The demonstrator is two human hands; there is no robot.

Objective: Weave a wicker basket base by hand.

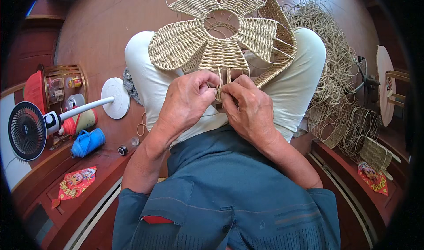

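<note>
A woven straw piece (260, 42) with flat petal-shaped panels around a central ring lies over my knees, with loose loops of cord along some panel edges. Below its lowest panel, upright cord strands (228, 75) hang toward me. My left hand (190, 100) grips at these strands from the left, fingertips curled and pinched. My right hand (247, 108) meets it from the right, fingers bent round the same strands. Both sets of fingertips are close together, partly hiding what they hold.
A white standing fan (26, 130), a blue flask (88, 143) and a round rack (66, 77) with small containers are on my left. A large tangle of straw cord (329, 60) spreads on my right, beside a round wooden board on legs (382, 86) and a woven scrap (373, 152).
</note>
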